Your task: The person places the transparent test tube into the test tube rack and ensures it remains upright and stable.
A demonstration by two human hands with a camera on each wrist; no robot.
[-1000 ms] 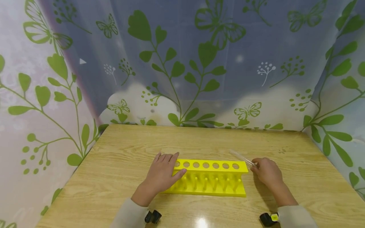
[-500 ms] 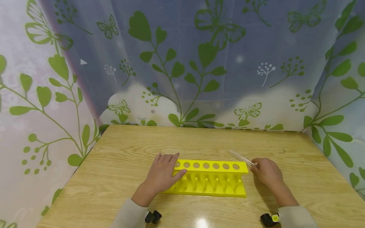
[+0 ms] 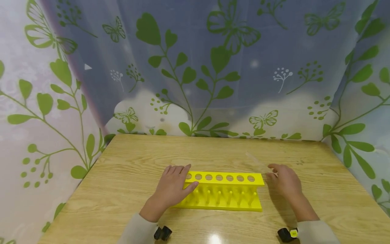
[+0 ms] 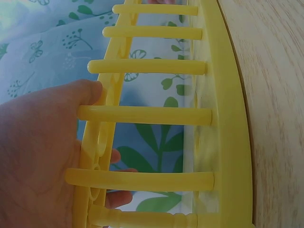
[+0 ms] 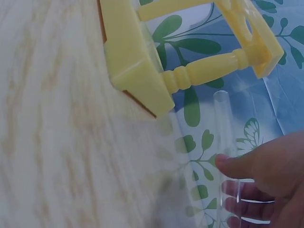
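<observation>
A yellow test tube rack (image 3: 223, 205), with a row of round holes along its top bar and a row of pegs below, stands on the table. My left hand (image 3: 173, 184) grips the left end of the top bar; in the left wrist view its thumb (image 4: 89, 91) lies on the near side and its fingertips (image 4: 118, 199) show beyond the bar. Right of the rack, my right hand (image 3: 287, 181) holds a clear glass test tube (image 5: 221, 118) between thumb and fingers. The tube's rounded end points away from that hand, past the rack's right end.
The wood-grain table (image 3: 137, 152) reaches back to a patterned curtain (image 3: 195, 84) with green leaves and butterflies. A small paw-like mark (image 3: 300, 162) is on the table at the right. Black wrist devices (image 3: 286, 234) sit at both cuffs.
The right hand's fingers have shifted on the test tube, and its far end has risen slightly in the head view. The left hand and the rack stay in place.
</observation>
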